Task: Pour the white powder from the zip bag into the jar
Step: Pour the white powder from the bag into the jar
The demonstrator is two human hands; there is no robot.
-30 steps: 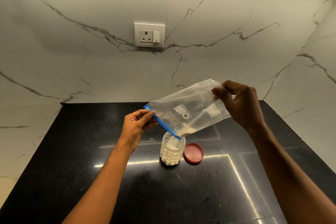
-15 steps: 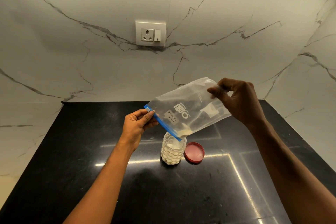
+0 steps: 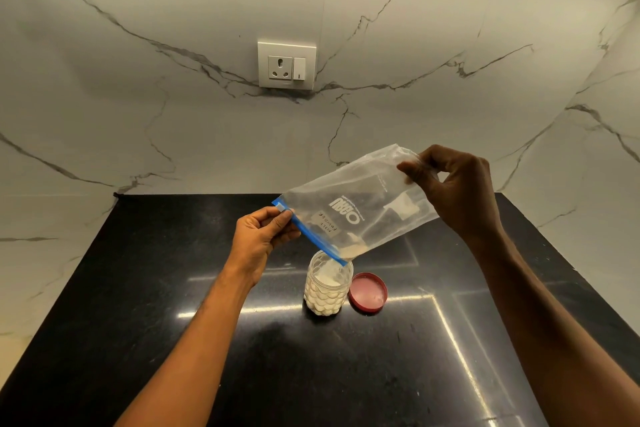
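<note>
A clear zip bag [image 3: 353, 211] with a blue zip strip hangs tilted, its mouth down over the open jar [image 3: 327, 288]. My left hand [image 3: 261, 239] pinches the zip end at the bag's upper left corner. My right hand [image 3: 453, 187] pinches the bag's raised bottom corner, higher and to the right. A little white powder lies in the bag's lowest corner, right above the jar's mouth. The clear, dimpled jar stands upright on the black counter [image 3: 173, 288] and holds white powder most of the way up.
A red lid [image 3: 368, 292] lies on the counter, touching the jar's right side. A marble wall with a socket and switch [image 3: 286, 66] rises behind the counter. The counter's left and right edges show against pale marble.
My right hand has lifted the bag's bottom corner slightly higher, so the bag tilts more steeply. Less powder is left in the bag's low corner. My left hand has hardly moved.
</note>
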